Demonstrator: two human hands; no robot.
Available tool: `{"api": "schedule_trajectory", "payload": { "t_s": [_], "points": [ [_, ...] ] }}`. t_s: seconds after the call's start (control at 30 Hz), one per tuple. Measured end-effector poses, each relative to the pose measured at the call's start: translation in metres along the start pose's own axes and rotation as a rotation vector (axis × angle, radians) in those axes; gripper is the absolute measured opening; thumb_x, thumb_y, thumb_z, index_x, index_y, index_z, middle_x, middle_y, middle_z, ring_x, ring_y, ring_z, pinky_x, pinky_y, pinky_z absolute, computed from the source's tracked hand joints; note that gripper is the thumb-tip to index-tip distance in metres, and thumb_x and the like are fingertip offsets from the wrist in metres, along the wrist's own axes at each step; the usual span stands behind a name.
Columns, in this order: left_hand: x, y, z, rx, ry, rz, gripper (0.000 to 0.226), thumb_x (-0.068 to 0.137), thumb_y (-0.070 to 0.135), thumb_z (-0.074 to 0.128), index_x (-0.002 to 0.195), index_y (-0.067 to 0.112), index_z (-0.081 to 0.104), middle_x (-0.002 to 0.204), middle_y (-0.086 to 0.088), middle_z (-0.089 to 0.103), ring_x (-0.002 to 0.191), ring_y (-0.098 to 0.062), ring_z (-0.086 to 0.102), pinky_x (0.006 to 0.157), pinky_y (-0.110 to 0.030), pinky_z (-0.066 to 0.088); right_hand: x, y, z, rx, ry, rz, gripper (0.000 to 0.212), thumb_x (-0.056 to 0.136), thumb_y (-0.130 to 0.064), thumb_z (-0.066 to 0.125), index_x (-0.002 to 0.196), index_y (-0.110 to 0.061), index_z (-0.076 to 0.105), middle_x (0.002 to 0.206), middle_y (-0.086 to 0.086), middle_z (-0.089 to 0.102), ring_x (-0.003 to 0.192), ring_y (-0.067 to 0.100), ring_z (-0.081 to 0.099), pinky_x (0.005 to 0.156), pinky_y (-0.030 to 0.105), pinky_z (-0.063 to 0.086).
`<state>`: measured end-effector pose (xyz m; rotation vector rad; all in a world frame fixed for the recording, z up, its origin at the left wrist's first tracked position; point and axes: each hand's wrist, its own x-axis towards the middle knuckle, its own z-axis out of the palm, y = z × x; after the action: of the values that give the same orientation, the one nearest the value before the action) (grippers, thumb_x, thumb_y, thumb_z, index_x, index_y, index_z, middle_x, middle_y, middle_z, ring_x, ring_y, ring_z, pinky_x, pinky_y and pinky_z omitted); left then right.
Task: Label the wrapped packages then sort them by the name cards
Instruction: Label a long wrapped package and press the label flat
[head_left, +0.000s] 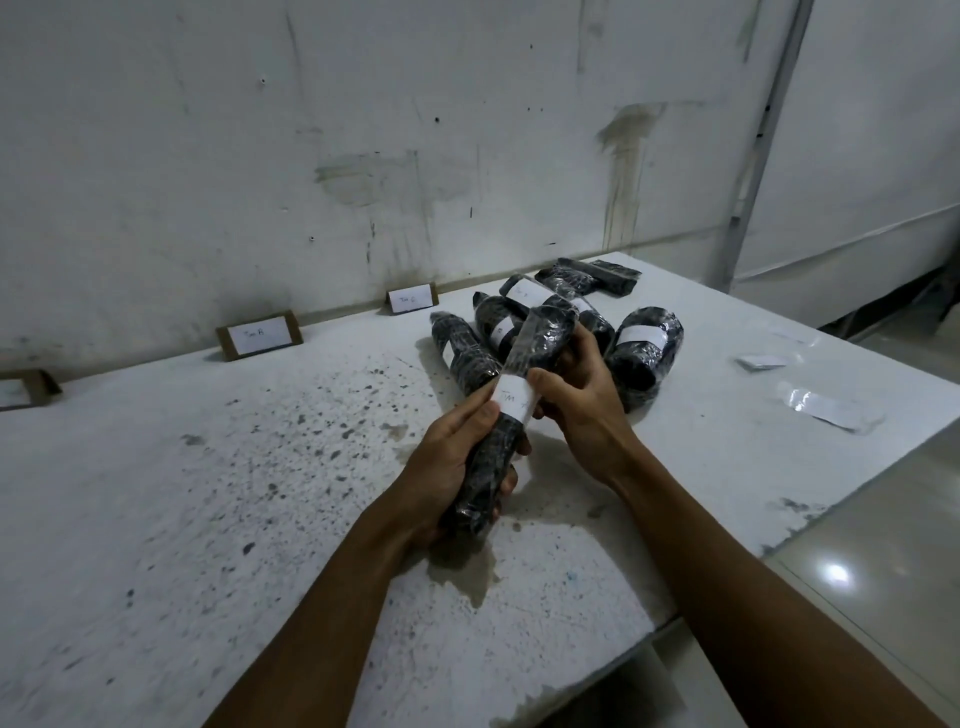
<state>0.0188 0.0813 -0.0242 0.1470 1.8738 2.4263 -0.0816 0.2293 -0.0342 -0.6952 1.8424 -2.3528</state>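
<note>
Black package (519, 384) gripped between both hands (519, 426).

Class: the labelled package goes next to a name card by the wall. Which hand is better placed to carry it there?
Left. The left hand already grips the package, and the name cards stand on its side; the right hand only pinches the label.
</note>
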Motion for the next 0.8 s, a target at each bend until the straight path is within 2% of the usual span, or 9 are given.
{"api": "schedule_trajectory", "payload": {
  "t_s": [0.13, 0.23, 0.33, 0.5, 0.57, 0.63, 0.7, 0.77, 0.8],
  "points": [
    [0.0023, -0.0010, 0.0005, 0.137, 0.058, 0.039, 0.032, 0.100, 0.031, 0.052, 0.128, 0.046, 0.055, 0.094, -0.023, 0.072, 0.060, -0.027, 0.062, 0.048, -0.031, 0.053, 0.0002, 0.0015, -0.0044, -0.021, 0.013, 0.007, 0.065, 0.087, -0.006, 0.070, 0.143, -0.017, 0.038, 0.113, 0.001, 0.071, 0.102, 0.019, 0.069, 0.081, 0.033, 0.058],
    [0.0032, -0.0023, -0.0006, 0.223, 0.076, 0.064, 0.037, 0.104, 0.027, 0.050, 0.137, 0.043, 0.050, 0.096, -0.023, 0.073, 0.062, -0.028, 0.064, 0.050, -0.033, 0.055, -0.0006, 0.0010, -0.0036, -0.030, 0.027, 0.013, 0.066, 0.091, 0.003, 0.067, 0.146, -0.012, 0.034, 0.118, 0.003, 0.070, 0.106, 0.015, 0.070, 0.083, 0.028, 0.057],
    [0.0042, -0.0047, -0.0001, 0.323, 0.082, 0.108, 0.049, 0.103, 0.025, 0.052, 0.150, 0.034, 0.042, 0.092, -0.015, 0.075, 0.063, -0.029, 0.065, 0.053, -0.034, 0.055, -0.0011, 0.0008, -0.0009, -0.026, 0.056, 0.010, 0.069, 0.088, -0.002, 0.073, 0.144, -0.012, 0.034, 0.120, 0.007, 0.068, 0.108, 0.017, 0.070, 0.088, 0.033, 0.058],
    [0.0065, -0.0079, 0.0022, 0.439, 0.111, 0.158, 0.052, 0.105, 0.022, 0.052, 0.155, 0.031, 0.039, 0.091, -0.011, 0.077, 0.062, -0.026, 0.067, 0.058, -0.036, 0.058, -0.0013, 0.0042, 0.0024, -0.038, 0.115, 0.005, 0.065, 0.081, -0.011, 0.076, 0.134, -0.013, 0.039, 0.116, 0.011, 0.069, 0.105, 0.023, 0.072, 0.090, 0.041, 0.059],
    [0.0073, -0.0085, 0.0033, 0.492, 0.123, 0.174, 0.052, 0.106, 0.021, 0.052, 0.155, 0.030, 0.039, 0.091, 0.001, 0.078, 0.065, -0.020, 0.070, 0.060, -0.031, 0.058, -0.0009, 0.0046, 0.0032, -0.061, 0.132, -0.003, 0.063, 0.080, -0.016, 0.075, 0.132, -0.016, 0.040, 0.115, 0.009, 0.069, 0.104, 0.022, 0.072, 0.091, 0.041, 0.059],
    [0.0082, -0.0086, 0.0054, 0.548, 0.118, 0.201, 0.049, 0.106, 0.020, 0.052, 0.152, 0.031, 0.040, 0.107, 0.026, 0.072, 0.086, 0.003, 0.071, 0.074, -0.014, 0.055, -0.0002, 0.0054, 0.0039, -0.080, 0.145, 0.000, 0.063, 0.079, -0.019, 0.076, 0.130, -0.019, 0.040, 0.115, 0.009, 0.068, 0.102, 0.021, 0.072, 0.090, 0.043, 0.060],
    [0.0073, -0.0066, 0.0083, 0.588, 0.113, 0.217, 0.048, 0.105, 0.021, 0.053, 0.148, 0.037, 0.037, 0.126, 0.038, 0.052, 0.115, 0.017, 0.056, 0.090, -0.003, 0.044, 0.0004, 0.0067, 0.0043, -0.112, 0.167, -0.003, 0.065, 0.077, -0.025, 0.079, 0.129, -0.020, 0.040, 0.114, 0.008, 0.068, 0.100, 0.022, 0.072, 0.090, 0.048, 0.060],
    [0.0076, -0.0073, 0.0070, 0.580, 0.116, 0.202, 0.047, 0.105, 0.025, 0.053, 0.147, 0.040, 0.039, 0.135, 0.029, 0.055, 0.128, -0.001, 0.056, 0.100, -0.013, 0.046, 0.0017, 0.0079, 0.0050, -0.131, 0.175, -0.002, 0.069, 0.078, -0.029, 0.082, 0.130, -0.021, 0.039, 0.116, 0.008, 0.068, 0.101, 0.022, 0.072, 0.091, 0.051, 0.059],
    [0.0078, -0.0081, 0.0058, 0.556, 0.118, 0.182, 0.048, 0.104, 0.027, 0.055, 0.149, 0.038, 0.042, 0.135, 0.017, 0.063, 0.123, -0.011, 0.062, 0.100, -0.023, 0.052, 0.0022, 0.0081, 0.0056, -0.128, 0.165, -0.001, 0.069, 0.081, -0.028, 0.083, 0.133, -0.021, 0.038, 0.117, 0.007, 0.068, 0.101, 0.020, 0.073, 0.092, 0.051, 0.059]
  ]
}}
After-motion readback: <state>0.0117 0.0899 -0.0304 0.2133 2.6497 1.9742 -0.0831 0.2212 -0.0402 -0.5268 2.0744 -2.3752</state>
